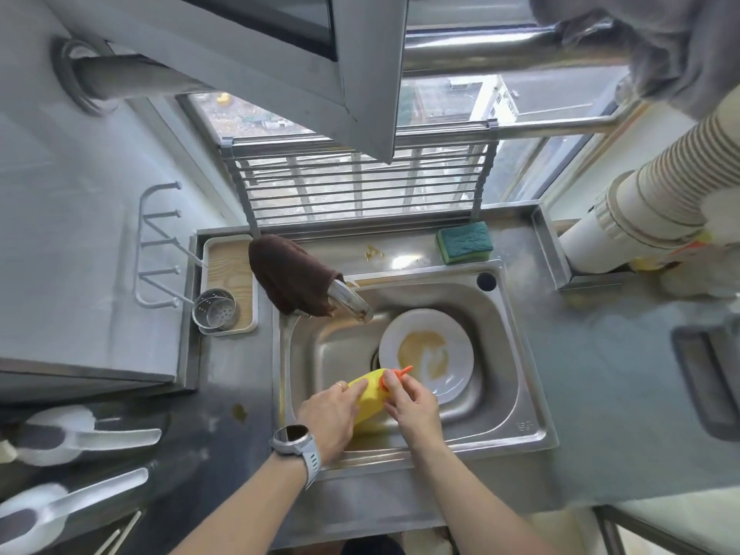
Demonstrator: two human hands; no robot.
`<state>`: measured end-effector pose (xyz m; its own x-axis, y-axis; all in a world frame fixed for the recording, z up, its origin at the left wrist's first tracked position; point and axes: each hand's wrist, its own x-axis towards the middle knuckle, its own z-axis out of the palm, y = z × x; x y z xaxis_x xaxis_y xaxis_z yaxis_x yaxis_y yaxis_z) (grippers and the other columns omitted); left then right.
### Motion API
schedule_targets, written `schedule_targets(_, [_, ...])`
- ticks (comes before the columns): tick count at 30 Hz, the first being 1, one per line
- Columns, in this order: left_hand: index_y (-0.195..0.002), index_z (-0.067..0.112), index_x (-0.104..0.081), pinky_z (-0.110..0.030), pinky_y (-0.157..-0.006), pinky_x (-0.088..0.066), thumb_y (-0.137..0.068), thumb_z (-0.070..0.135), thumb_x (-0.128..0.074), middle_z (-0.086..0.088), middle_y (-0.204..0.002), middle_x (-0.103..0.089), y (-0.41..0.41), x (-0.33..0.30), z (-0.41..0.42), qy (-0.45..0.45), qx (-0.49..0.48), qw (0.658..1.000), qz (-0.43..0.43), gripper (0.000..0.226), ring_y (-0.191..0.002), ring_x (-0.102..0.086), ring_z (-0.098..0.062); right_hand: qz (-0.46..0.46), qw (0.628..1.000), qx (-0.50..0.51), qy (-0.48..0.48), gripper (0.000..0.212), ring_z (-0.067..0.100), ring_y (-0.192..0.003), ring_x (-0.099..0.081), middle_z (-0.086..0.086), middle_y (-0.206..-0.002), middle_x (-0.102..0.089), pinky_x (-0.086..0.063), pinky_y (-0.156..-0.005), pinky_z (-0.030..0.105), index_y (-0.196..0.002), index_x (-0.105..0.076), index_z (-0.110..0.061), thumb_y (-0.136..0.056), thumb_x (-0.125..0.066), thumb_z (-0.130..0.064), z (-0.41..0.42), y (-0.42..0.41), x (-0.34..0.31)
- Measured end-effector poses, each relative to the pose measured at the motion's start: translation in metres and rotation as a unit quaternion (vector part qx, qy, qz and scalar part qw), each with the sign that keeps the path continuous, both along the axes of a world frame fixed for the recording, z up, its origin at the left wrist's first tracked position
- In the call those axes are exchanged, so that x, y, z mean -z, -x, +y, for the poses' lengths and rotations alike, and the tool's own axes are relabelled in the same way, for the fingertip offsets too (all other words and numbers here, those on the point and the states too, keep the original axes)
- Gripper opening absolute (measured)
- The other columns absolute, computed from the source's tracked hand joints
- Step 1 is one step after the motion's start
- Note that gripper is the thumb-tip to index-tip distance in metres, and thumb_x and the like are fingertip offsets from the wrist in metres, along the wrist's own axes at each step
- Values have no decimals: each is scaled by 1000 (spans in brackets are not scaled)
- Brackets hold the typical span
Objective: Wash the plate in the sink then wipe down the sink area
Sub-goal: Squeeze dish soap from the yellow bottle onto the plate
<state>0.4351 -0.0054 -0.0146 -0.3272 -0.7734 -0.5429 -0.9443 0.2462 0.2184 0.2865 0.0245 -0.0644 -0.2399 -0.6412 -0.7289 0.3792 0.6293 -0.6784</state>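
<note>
A white plate (448,334) smeared with brown sauce lies tilted in the steel sink (516,378). Over the sink's near side, my left hand (330,420) grips a yellow detergent bottle (370,398) lying on its side. My right hand (412,406) pinches the bottle's orange flip cap (396,374), which points at the plate. A green and yellow sponge (464,242) rests on the ledge behind the sink. A brown cloth (292,274) drapes over the faucet (352,300).
A white tray (228,282) with a perforated steel cup (214,314) sits left of the sink. Brown spills mark the ledge (374,252) and the counter (239,412). White scoop-like utensils (80,436) lie at the left. A ribbed pipe (656,194) stands at the right.
</note>
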Motion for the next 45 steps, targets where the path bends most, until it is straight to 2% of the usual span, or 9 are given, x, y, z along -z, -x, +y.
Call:
schedule_targets(8, [-152, 41, -31, -41, -84, -52, -106, 34, -38, 1, -125, -57, 3, 1, -1, -7, 4, 1000, -15, 47, -111, -64, -29, -13, 1000, -6, 5, 19, 10, -87, -67, -6, -82, -73, -58, -85, 30, -96, -78, -16, -91, -73, -34, -2, 3, -1])
schedule_targets(15, [-153, 40, -31, -42, -86, -52, -106, 32, -38, 1, -125, -57, 4, 1, 0, -16, -4, 1000, -14, 48, -111, -64, -29, 6, 1000, -27, -3, 26, 14, -88, -66, -2, -84, -73, -58, -91, 40, -90, -79, -18, -86, -77, -43, -1, 3, -6])
schedule_targets(20, [-152, 38, -34, -40, -90, -52, -106, 30, -39, 0, -125, -57, 3, -3, 1, -28, -27, 999, 11, 47, -112, -63, -27, 59, 996, -70, -20, 50, 15, -88, -70, -6, -84, -75, -56, -96, 51, -88, -77, -34, -62, -70, -75, -1, 1, -11])
schedule_targets(25, [-150, 35, -40, -39, -92, -51, -104, 32, -44, 1, -124, -60, 2, -20, 2, -14, -29, 999, 35, 47, -111, -64, -25, 78, 993, -81, -40, 115, 18, -117, -64, -2, -127, -63, -53, -102, 45, -131, -58, -26, -38, -75, -91, 4, 2, -20])
schedule_targets(29, [-142, 38, -48, -38, -88, -52, -101, 37, -48, 8, -123, -63, 10, -58, 6, 45, -39, 995, 83, 41, -111, -64, -19, 166, 983, -72, -45, 80, 21, -97, -69, -1, -107, -67, -55, -93, 43, -110, -57, -33, -47, -72, -81, 6, 6, -69])
schedule_targets(32, [-129, 36, -56, -33, -80, -52, -97, 39, -54, 11, -114, -68, 33, -93, 10, 102, -50, 984, 134, 33, -105, -66, -15, 171, 983, -61, -39, 73, 20, -87, -72, -5, -93, -70, -56, -89, 42, -112, -52, -38, -53, -75, -75, 2, 19, -110])
schedule_targets(39, [-116, 40, -62, -35, -75, -57, -83, 55, -61, 16, -91, -73, 134, -169, 14, 113, -136, 937, 300, 36, -84, -69, -6, 248, 961, -113, 48, 58, 11, -79, -74, -5, -83, -76, -61, -82, 39, -113, -60, -35, -65, -80, -60, -12, 128, -203])
schedule_targets(41, [-109, 43, -63, -36, -80, -60, -81, 42, -72, 21, -95, -73, 175, -177, 16, 37, -187, 893, 408, 29, -86, -70, -2, 272, 948, -152, 67, 45, 5, -77, -73, -6, -83, -76, -60, -76, 31, -112, -66, -31, -73, -83, -44, -16, 174, -225])
schedule_targets(45, [-98, 60, -63, -25, -87, -58, -80, 6, -76, 24, -101, -72, 265, -173, 19, -93, -249, 799, 540, 59, -97, -70, 3, 391, 869, -288, 98, 45, 1, -75, -70, -11, -84, -73, -52, -67, 16, -113, -70, -32, -71, -83, -19, -27, 265, -243])
